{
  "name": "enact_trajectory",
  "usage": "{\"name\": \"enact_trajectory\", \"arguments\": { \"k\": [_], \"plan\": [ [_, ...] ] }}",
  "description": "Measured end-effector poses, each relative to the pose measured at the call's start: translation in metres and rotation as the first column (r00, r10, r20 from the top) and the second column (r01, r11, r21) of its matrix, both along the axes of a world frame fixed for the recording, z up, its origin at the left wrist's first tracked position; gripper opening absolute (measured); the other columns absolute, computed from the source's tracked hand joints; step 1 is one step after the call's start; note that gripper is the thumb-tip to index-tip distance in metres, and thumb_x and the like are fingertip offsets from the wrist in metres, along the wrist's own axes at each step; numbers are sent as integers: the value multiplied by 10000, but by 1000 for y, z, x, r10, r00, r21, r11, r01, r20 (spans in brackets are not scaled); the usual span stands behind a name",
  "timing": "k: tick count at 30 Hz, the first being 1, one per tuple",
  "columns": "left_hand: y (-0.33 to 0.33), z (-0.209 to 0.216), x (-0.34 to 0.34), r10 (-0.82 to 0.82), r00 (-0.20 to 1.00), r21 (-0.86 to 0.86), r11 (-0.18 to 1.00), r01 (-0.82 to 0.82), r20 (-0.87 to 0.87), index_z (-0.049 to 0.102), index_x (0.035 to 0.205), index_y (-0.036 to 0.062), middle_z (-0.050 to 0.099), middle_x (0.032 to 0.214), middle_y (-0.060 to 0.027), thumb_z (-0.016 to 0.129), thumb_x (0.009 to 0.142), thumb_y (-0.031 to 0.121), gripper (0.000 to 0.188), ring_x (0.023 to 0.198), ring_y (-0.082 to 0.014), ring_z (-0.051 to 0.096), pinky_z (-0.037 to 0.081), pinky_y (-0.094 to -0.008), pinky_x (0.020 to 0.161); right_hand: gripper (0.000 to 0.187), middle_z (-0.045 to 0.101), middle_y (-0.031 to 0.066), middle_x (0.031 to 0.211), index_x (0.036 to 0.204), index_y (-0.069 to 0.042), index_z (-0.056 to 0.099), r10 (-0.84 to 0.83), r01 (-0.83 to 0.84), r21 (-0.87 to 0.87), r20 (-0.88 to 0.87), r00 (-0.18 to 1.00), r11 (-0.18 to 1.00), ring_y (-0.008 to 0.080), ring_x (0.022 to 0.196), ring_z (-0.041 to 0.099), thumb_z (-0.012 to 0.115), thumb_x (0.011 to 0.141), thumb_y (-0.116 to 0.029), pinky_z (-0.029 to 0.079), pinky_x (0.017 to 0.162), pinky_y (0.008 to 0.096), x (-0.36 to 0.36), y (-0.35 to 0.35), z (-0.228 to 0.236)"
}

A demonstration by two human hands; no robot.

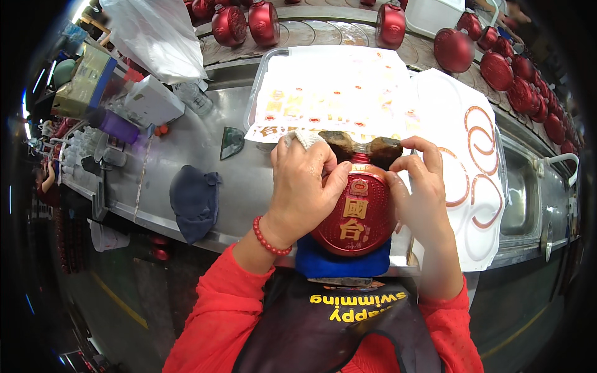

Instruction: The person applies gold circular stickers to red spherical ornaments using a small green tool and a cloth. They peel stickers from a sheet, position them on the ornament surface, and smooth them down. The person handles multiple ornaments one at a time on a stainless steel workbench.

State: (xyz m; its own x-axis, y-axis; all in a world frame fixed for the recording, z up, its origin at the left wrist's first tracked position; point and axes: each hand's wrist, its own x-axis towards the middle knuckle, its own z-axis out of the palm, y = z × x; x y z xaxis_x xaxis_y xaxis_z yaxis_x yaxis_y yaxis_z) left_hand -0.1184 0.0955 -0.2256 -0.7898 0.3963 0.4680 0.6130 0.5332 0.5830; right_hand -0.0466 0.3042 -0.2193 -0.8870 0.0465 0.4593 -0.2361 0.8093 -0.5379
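A round, flattened red bottle (336,231) with gold lettering lies face up before me, its neck pointing away. Beneath its near end is a blue cloth pad (342,266), and its neck rests between two dark, rounded supports (385,152). My left hand (305,186) is closed around a small white cloth (305,138), its thumb on the bottle's upper left. At the bottle's upper right edge, my right hand (423,193) has bent fingers, with the thumb against the bottle. The undersides of both hands are hidden.
White decal sheets (336,81) with gold and red prints lie over a clear tray beyond the bottle. Another sheet (426,236) bears copper-coloured rings at right, near a sink (522,193). A dark blue cap-like cloth (194,202) lies at left. Several red bottles (264,25) stand behind.
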Motion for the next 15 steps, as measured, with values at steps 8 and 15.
{"name": "enact_trajectory", "arguments": {
  "k": [8, 15],
  "plan": [
    [1, 1, 1, 6, 1000, 8, 1000, -7, 15, 604, 788, 75, 576, 840, -145, 764, 873, 224, 235, 936, -370, 508, 382, -498, 866, 491, 539, 181, 1342, 1274, -105, 708, 176, -178, 131, 25, 984, 975, 379, 1240, 525, 784, 792, -53, 443, 1052, 480, 12, 6, -4],
    [3, 1, 0, 12, 1000, -6, 1000, -12, 19, 606, 785, 71, 573, 840, -152, 750, 885, 220, 230, 951, -384, 505, 383, -510, 871, 499, 545, 179, 1310, 1294, -99, 698, 183, -188, 123, 50, 982, 974, 384, 1220, 528, 787, 804, -80, 453, 1039, 487, 15, 5, -2]
  ]
}}
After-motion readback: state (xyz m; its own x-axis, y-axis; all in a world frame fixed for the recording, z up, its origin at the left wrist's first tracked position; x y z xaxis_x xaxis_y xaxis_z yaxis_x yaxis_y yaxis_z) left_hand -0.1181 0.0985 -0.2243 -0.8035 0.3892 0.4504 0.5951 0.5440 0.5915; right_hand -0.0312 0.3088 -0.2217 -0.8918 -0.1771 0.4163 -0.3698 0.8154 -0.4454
